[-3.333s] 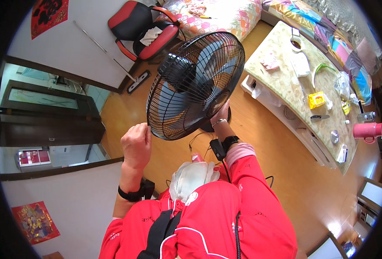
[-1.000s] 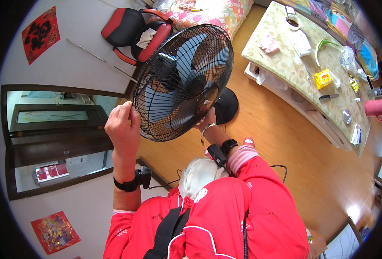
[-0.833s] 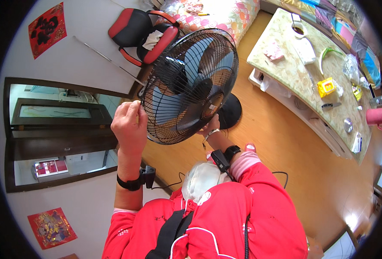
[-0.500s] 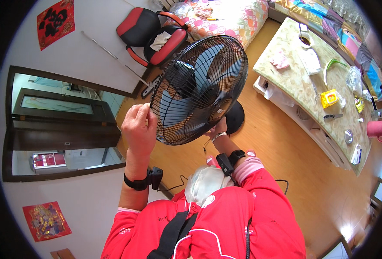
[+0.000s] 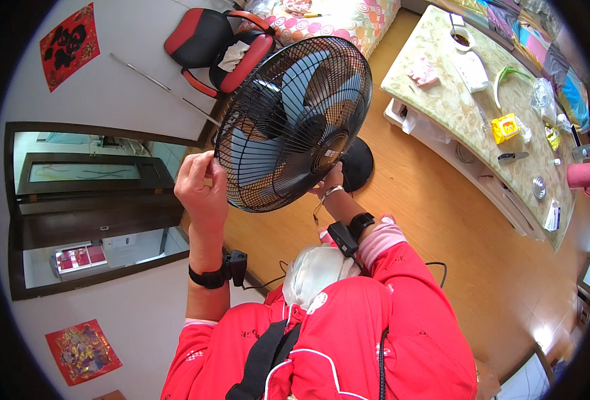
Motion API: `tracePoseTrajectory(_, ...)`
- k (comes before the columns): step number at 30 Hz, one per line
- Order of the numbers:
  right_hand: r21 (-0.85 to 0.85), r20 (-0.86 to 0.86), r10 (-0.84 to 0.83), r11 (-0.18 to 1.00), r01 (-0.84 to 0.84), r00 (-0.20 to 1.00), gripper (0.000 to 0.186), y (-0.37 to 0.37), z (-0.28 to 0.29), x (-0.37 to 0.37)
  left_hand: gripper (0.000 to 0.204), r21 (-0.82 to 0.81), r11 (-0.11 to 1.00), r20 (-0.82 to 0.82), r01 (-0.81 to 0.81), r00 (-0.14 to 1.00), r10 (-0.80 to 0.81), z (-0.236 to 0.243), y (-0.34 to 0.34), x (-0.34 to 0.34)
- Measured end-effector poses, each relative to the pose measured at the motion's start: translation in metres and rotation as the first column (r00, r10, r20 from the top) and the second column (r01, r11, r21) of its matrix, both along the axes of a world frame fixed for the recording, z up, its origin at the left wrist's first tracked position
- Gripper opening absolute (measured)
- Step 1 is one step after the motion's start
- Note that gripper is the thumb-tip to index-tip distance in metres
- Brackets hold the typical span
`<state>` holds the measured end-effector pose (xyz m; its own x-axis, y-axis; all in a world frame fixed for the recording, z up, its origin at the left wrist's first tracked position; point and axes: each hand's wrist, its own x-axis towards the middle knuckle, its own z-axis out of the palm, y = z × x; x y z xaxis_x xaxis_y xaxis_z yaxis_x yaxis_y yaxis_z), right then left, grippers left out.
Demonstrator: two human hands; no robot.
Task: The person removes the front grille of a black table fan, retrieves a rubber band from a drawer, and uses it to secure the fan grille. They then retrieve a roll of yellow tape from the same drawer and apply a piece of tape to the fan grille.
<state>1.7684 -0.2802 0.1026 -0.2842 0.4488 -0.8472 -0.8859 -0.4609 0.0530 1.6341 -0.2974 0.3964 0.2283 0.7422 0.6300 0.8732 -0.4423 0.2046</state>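
Observation:
A black floor fan point(image 5: 294, 127) with blue-grey blades stands before me, its round wire guard tilted and facing partly up. At the guard's left rim is my left hand point(image 5: 202, 185), its fingers curled closed against the edge of the wire. My right hand point(image 5: 330, 180) reaches under the guard's lower edge and grips the fan there; the guard hides part of its fingers. Beyond that hand the round black fan base point(image 5: 358, 165) rests on the wooden floor. A whitish translucent plastic bag point(image 5: 318, 275) lies close to my body, below the fan.
To the right stands a marble-patterned table point(image 5: 435, 100) bearing a knife point(image 5: 512, 156), a yellow packet point(image 5: 505, 128) and a pink mug point(image 5: 583, 175). A red and black chair point(image 5: 242, 67) is behind the fan, near a bed point(image 5: 348, 23). A dark-framed mirror point(image 5: 98, 210) is at left.
The whole view has shifted slightly, with the fan, chair and table all higher and further left in the picture. Both hands stay at the same places on the fan.

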Motion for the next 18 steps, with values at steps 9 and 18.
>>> tracePoseTrajectory(9, 0.019, 0.008, 0.012, 1.0, -0.012, 1.0, 0.081, 0.0, -0.006, -0.001, 0.022, 0.104, 0.991, 0.054, 0.082, 0.995, -0.088, -0.015, -0.001, -0.003)
tracePoseTrajectory(18, 0.011, -0.051, -0.024, 1.0, 0.024, 0.998, 0.083, -0.001, 0.002, -0.002, 0.025, -0.039, 0.995, 0.139, 0.087, 0.987, -0.081, -0.012, -0.002, -0.005)
